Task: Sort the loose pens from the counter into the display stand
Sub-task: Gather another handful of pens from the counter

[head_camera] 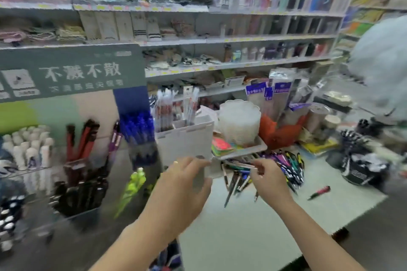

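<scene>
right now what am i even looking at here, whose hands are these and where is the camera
There is no machine here. One camera worn on a person's head looks forward and down in a stationery shop. The left hand seems to hold something small and grey, too blurred to name. The right hand pinches a thin pen over a pile of loose pens on the pale counter. One red pen lies apart, to the right. On the left is the display stand, its compartments holding blue pens and others.
</scene>
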